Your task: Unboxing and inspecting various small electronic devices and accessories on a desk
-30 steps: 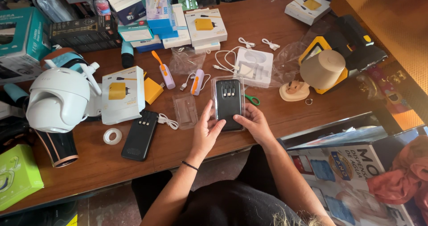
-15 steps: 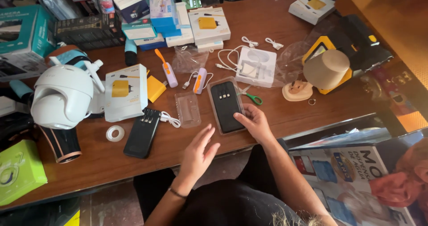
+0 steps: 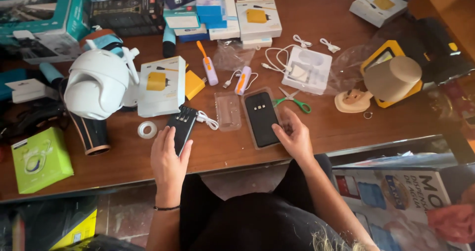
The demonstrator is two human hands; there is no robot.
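left hand lies flat, fingers spread, on a matte black slab power bank; right hand, fingers loosely together, touches a glossy black power bank in clear plastic at its 10 o'clock.

Colour rundown: brown wood table, two black power banks, the right one in a clear tray. Scissors have green handles. White dome camera, white box with a yellow picture, lime green box, teal carton, white tape roll, and a beige cup on a yellow-rimmed black lamp.
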